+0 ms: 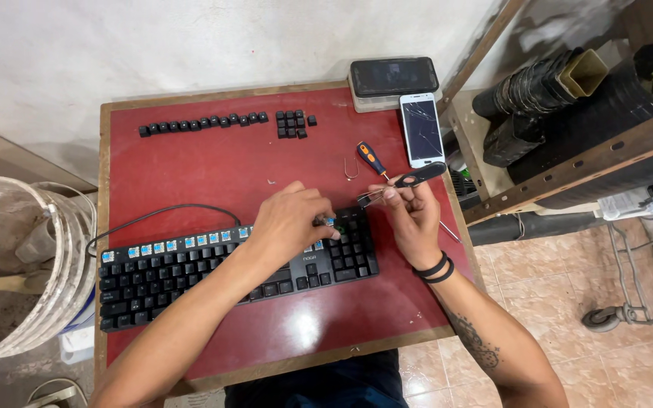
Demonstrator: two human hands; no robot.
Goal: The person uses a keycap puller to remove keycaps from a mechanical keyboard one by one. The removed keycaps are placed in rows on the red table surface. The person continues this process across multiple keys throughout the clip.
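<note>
Both hands work over the right end of a black mechanical keyboard (236, 268) on a small red table (213, 159). Left hand (287, 223) lies curled on the top rows, fingertips pinched on a small blue-green piece, probably a switch. Right hand (411, 215) hovers just beside it, closed on a thin wire keycap puller (417, 177) with a dark handle, its wire tip pointing toward the left fingertips. To do this well, I judge the board should be held down firmly and the wire kept square, pulled straight up. Beyond the hands lie rows of removed black keycaps (224, 122); an orange-handled screwdriver (372, 160) and a white phone (422, 128) sit near the right hand.
</note>
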